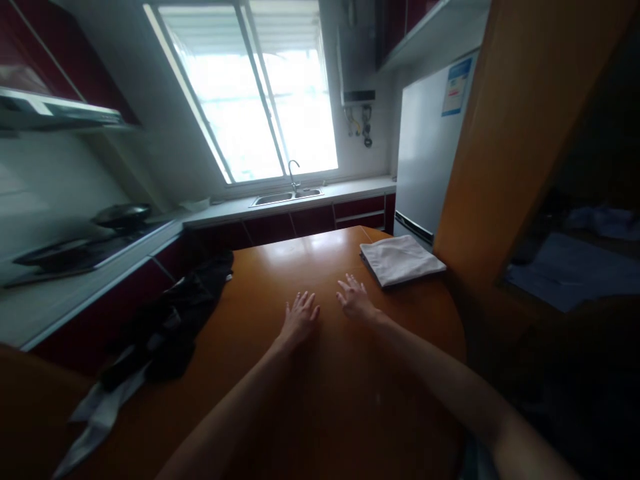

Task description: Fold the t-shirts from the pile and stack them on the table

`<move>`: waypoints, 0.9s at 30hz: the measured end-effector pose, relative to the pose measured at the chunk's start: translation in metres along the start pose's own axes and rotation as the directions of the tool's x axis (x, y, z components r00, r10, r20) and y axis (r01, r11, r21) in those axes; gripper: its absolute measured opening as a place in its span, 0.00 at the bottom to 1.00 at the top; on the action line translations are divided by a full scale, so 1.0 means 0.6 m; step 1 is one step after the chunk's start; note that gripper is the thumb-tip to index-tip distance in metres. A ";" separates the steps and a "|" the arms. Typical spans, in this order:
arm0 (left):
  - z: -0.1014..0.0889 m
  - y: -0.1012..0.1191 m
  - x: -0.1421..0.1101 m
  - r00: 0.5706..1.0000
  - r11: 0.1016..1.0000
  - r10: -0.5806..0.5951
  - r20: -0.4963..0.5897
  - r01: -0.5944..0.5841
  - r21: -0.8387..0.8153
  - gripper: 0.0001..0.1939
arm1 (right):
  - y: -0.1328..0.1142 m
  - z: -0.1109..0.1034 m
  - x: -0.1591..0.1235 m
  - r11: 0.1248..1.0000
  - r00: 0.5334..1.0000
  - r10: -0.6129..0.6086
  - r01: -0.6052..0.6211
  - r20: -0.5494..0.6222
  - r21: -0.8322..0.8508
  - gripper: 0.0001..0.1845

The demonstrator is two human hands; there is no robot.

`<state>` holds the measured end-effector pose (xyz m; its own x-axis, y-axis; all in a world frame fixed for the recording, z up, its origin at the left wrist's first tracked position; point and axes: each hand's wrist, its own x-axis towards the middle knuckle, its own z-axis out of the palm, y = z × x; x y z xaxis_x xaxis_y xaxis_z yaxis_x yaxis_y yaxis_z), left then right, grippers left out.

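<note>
White folded cloth [403, 259] lay flat towards the far right corner of the worktop [310, 400], ahead and to the right of both hands. A darker layer showed along its left side. Its longer axis seemed to run from left to right, with the right end slightly farther away, though the slant of the view made this uncertain. The right hand [355, 299] was much the nearer, just beside the cloth's near left corner but apart from it. The left hand [300, 317] was farther off, and the right hand stood between it and the cloth.

Both were palm down over the middle of the worktop, fingers loosely spread, with hold of nothing; whether the palms pressed on the wood could not be told.

A crumpled black garment [175, 320] lay along the left edge, its long axis running down towards the near left corner, where pale strips [107, 413] trailed. The left hand was nearer to it, yet well apart. How much hung over the edge was too dark to tell.

An orange-brown wooden panel [487, 180] rose close beyond the right edge, near the cloth, with a refrigerator [433, 147] behind. Past the far edge, a sink [273, 199] sat beneath a window [250, 87].
</note>
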<state>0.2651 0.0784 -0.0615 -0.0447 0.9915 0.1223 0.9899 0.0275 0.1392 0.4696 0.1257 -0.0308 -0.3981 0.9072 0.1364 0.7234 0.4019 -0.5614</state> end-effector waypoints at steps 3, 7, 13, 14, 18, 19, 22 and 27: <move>-0.022 -0.053 -0.042 0.996 0.996 -0.093 -0.008 0.093 0.011 0.28 | -0.047 0.043 -0.006 1.000 0.999 -0.013 0.013 0.046 0.003 0.31; -0.034 -0.098 -0.083 0.986 0.986 -0.167 0.001 0.167 -0.014 0.30 | -0.089 0.092 -0.008 0.999 0.997 -0.007 0.010 0.081 -0.041 0.32; -0.009 -0.126 -0.114 0.983 0.982 -0.183 0.009 0.184 -0.034 0.31 | -0.102 0.154 -0.013 0.983 0.994 0.061 -0.044 0.087 -0.180 0.33; -0.005 -0.127 -0.116 0.984 0.983 -0.177 0.007 0.178 -0.036 0.31 | -0.100 0.161 -0.015 0.978 0.996 0.050 -0.034 0.078 -0.204 0.33; 0.002 -0.129 -0.121 0.987 0.987 -0.158 -0.020 0.157 -0.032 0.30 | -0.091 0.175 -0.017 0.965 0.997 0.034 -0.016 0.064 -0.262 0.31; 0.002 -0.129 -0.122 0.987 0.987 -0.157 -0.021 0.156 -0.034 0.30 | -0.090 0.176 -0.016 0.962 0.998 0.036 -0.018 0.061 -0.273 0.31; 0.002 -0.130 -0.124 0.987 0.986 -0.158 -0.018 0.157 -0.050 0.30 | -0.088 0.178 -0.015 0.955 0.998 0.031 -0.013 0.054 -0.298 0.30; 0.001 -0.131 -0.126 0.986 0.984 -0.166 -0.016 0.165 -0.068 0.30 | -0.085 0.182 -0.014 0.947 0.998 0.031 -0.012 0.055 -0.321 0.30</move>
<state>0.1909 0.0016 -0.0825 -0.2107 0.9710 0.1133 0.9576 0.1817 0.2238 0.3743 0.0837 -0.0927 -0.4055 0.9111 0.0739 0.8711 0.4096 -0.2710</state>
